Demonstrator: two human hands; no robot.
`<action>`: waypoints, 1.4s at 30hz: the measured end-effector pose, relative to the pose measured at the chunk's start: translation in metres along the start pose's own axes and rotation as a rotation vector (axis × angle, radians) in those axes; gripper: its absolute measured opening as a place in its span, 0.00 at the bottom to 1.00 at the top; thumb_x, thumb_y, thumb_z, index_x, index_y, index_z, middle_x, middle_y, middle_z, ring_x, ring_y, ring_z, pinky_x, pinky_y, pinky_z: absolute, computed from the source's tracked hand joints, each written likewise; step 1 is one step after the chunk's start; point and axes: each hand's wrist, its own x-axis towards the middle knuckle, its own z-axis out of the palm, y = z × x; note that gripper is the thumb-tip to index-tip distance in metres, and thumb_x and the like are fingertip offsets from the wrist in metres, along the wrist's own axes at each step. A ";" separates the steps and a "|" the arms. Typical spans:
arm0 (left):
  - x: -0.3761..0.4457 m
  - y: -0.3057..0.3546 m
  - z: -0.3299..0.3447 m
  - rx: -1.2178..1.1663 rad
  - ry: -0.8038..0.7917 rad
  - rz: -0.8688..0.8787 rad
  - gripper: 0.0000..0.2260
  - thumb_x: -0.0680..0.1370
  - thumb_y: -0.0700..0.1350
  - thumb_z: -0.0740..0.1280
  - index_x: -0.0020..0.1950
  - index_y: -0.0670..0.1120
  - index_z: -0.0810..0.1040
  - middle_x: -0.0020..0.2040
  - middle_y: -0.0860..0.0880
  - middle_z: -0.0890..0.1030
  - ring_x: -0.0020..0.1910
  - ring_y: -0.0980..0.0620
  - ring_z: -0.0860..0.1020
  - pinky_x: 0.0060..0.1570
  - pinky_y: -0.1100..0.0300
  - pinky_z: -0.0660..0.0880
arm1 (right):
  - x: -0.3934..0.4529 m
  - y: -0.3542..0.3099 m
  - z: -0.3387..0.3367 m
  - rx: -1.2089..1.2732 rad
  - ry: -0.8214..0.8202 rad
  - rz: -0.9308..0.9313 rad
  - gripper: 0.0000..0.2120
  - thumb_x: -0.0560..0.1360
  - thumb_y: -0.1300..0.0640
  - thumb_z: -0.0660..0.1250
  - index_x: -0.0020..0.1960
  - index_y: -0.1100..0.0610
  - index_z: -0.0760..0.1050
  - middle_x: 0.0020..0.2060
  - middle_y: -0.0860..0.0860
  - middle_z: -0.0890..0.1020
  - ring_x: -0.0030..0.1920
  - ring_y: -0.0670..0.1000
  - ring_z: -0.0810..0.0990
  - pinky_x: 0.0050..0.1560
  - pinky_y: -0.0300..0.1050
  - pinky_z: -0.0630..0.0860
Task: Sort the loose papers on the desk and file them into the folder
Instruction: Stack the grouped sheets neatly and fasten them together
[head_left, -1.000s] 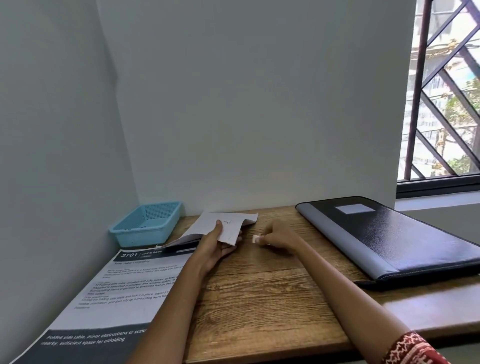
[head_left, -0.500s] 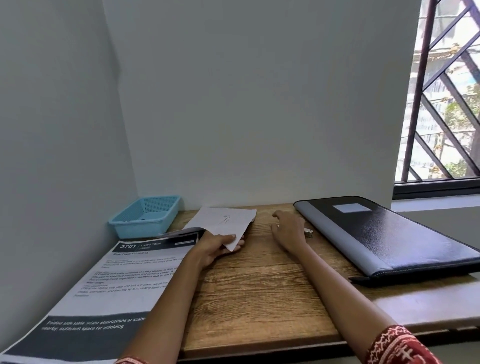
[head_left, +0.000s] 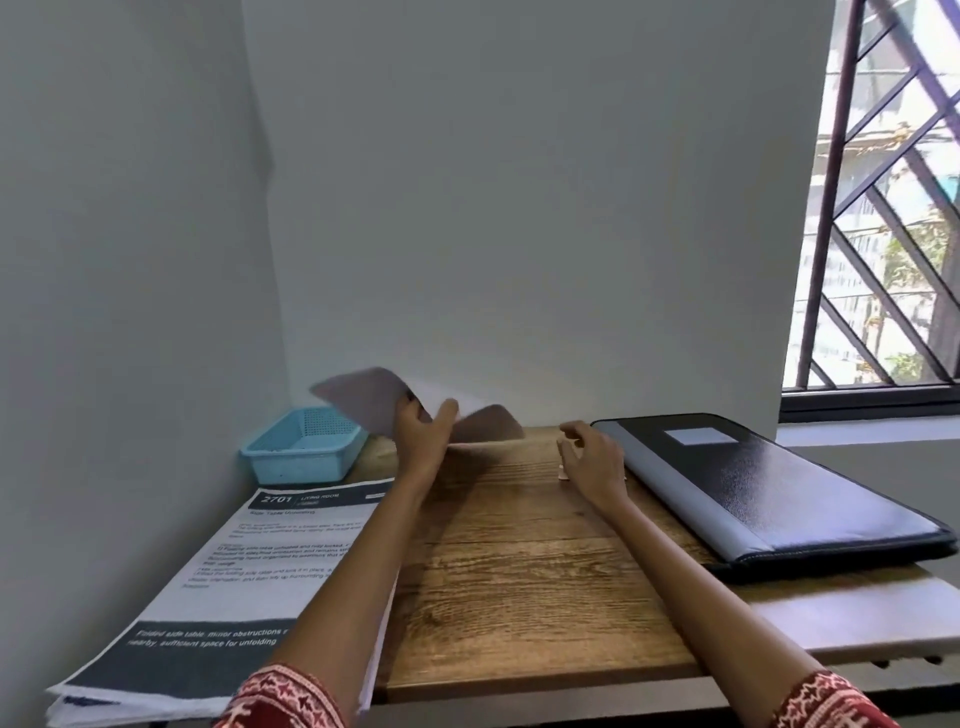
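Observation:
My left hand (head_left: 423, 434) grips a few loose white papers (head_left: 363, 402) and holds them lifted above the back of the wooden desk (head_left: 519, 571), blurred by motion. My right hand (head_left: 592, 457) hovers with loosely curled fingers just left of the closed black folder (head_left: 779, 493), which has a grey spine and lies at the right of the desk. A small white thing (head_left: 563, 472) lies on the desk by my right fingers. A stack of printed sheets (head_left: 249, 582) with a dark header lies at the desk's left.
A light blue plastic basket (head_left: 301, 452) stands in the back left corner against the wall. White walls close the back and left. A barred window (head_left: 883, 208) is at the right, beyond the folder.
My left hand has lifted the loose papers off the desk and up to the left. My right hand has moved toward the folder's left edge and loosened.

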 end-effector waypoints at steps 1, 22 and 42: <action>0.003 0.011 -0.002 -0.085 0.003 0.006 0.04 0.75 0.40 0.67 0.46 0.42 0.73 0.38 0.49 0.75 0.38 0.55 0.72 0.42 0.59 0.68 | 0.003 -0.004 -0.005 0.030 0.019 0.010 0.11 0.77 0.58 0.64 0.57 0.59 0.78 0.51 0.53 0.83 0.54 0.54 0.79 0.57 0.51 0.72; 0.024 0.079 -0.072 -0.235 0.068 -0.145 0.08 0.79 0.44 0.65 0.50 0.40 0.76 0.45 0.45 0.79 0.44 0.48 0.76 0.43 0.60 0.74 | 0.013 -0.080 -0.075 0.840 -0.490 0.258 0.14 0.75 0.64 0.68 0.60 0.61 0.76 0.46 0.55 0.83 0.42 0.53 0.82 0.43 0.44 0.81; -0.015 -0.031 -0.194 1.274 -0.140 -0.686 0.41 0.64 0.59 0.76 0.71 0.45 0.65 0.70 0.45 0.68 0.68 0.43 0.66 0.63 0.49 0.67 | -0.069 -0.105 -0.004 0.178 -0.639 0.186 0.17 0.74 0.63 0.68 0.62 0.62 0.73 0.55 0.59 0.79 0.42 0.52 0.80 0.42 0.42 0.78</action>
